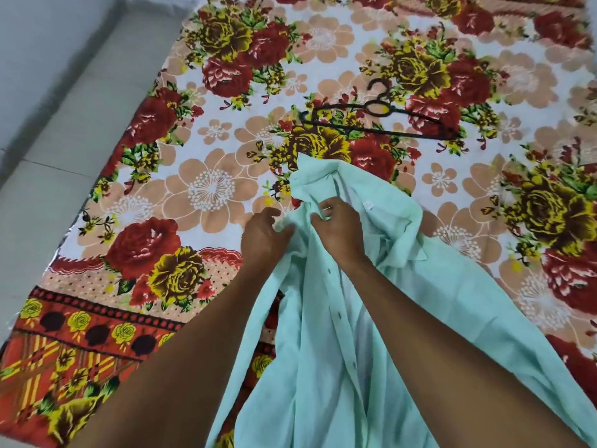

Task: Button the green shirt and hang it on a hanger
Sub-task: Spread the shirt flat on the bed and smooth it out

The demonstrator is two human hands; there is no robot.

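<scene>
Pale floor tiles (pixel 55 101) run along the left edge of a big flowery blanket (pixel 206 189), which is where I've got everything spread out. Going across from that floor strip: my left hand (pixel 263 236) sits at the left edge of the green shirt (pixel 339 350), fingers curled and pinching the fabric just below the collar. Right next to it, nearly touching, my right hand (pixel 339 226) grips the other front edge of the shirt, fingers bunched into the cloth near the neck. The shirt is open down the front, lying crumpled on the blanket and trailing back toward me between my arms, with a row of small dark buttons (pixel 338 315) along one edge, none done up that I can see. Beyond the collar, a bit to the right, a black hanger (pixel 381 119) lies flat on the blanket, well apart from the shirt.
</scene>
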